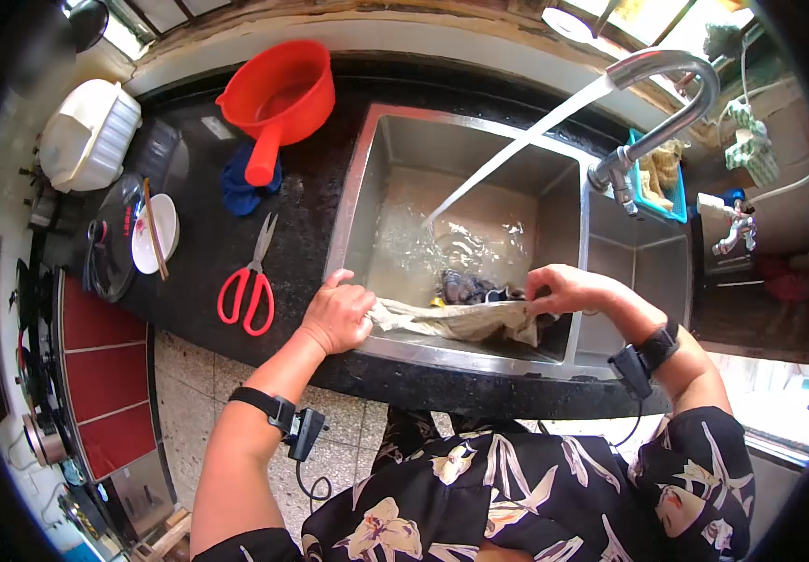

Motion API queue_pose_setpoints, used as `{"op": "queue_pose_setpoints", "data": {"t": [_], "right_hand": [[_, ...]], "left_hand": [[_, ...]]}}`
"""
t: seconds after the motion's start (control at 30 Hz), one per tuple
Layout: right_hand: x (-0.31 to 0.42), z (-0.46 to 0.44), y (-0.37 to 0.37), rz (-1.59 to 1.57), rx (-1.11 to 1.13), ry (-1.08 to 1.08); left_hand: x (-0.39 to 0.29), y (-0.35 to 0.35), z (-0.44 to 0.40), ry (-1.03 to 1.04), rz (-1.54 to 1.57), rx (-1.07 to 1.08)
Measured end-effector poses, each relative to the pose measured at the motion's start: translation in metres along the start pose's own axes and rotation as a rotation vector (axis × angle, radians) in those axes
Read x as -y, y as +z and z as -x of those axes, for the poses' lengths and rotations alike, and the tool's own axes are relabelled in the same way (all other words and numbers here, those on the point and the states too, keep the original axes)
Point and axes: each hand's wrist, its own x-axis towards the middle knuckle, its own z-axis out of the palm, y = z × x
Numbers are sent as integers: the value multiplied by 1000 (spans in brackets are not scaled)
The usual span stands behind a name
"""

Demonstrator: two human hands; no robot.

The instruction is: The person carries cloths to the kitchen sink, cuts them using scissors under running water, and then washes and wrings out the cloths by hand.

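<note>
A wet, pale beige cloth (456, 323) is stretched between my two hands along the near side of the steel sink (353, 215). My left hand (337, 314) grips its left end at the sink's near left corner, fingers closed. At the other end, my right hand (559, 288) pinches the cloth inside the basin near the right wall. Just beyond it a dark patterned cloth (470, 288) lies partly in the water. From the curved faucet (676, 103) a stream of water (517, 145) pours into the basin.
Left of the sink are red-handled scissors (252, 281), a red dipper (282, 98) over a blue cloth (245, 183), and a white bowl (156, 234) with chopsticks (153, 225). A turquoise basket (657, 183) stands behind the smaller right basin (648, 272).
</note>
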Motion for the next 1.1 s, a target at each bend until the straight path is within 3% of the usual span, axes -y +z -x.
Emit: {"op": "queue_pose_setpoints", "data": {"t": [0.07, 0.1, 0.2, 0.37, 0.43, 0.53, 0.6, 0.67, 0.73, 0.83, 0.87, 0.93, 1.0, 1.07, 1.1], "right_hand": [[-8, -9, 14, 14, -52, -26], [-11, -17, 20, 212, -20, 19], [-4, -35, 34, 384, -91, 47], [-18, -101, 63, 333, 117, -60], [-19, -122, 75, 480, -225, -110], [-26, -155, 87, 521, -352, -105], [-39, -168, 94, 382, -275, -128], [-29, -156, 85, 508, 132, 90], [-43, -146, 90, 474, 125, 139], [-55, -136, 89, 283, 170, 175], [-44, -129, 82, 240, 228, 180], [-13, -102, 68, 363, -99, 47], [11, -94, 59, 128, -397, -249], [34, -98, 47, -41, -304, -397], [43, -92, 41, -387, -121, -394]], "left_hand": [[0, 1, 0, 6, 10, -15], [0, 1, 0, 8, 17, -34], [0, 0, -1, 25, -23, -13], [-2, -3, -2, 17, -32, 4], [-2, -3, -3, 19, -27, -14], [-1, -2, -2, 7, -36, -2], [-1, -4, -3, -16, -9, 14], [-2, -4, -2, -22, 8, -1], [-3, -4, -3, -4, 22, -13], [-6, -6, -20, -247, 341, -168], [-17, -20, -35, -221, 346, -170], [-39, -55, -68, -517, 1039, -167], [-51, -75, -95, -380, 1165, -173], [-73, -105, -123, -352, 1294, -196], [-81, -118, -133, -335, 1352, -226]]}}
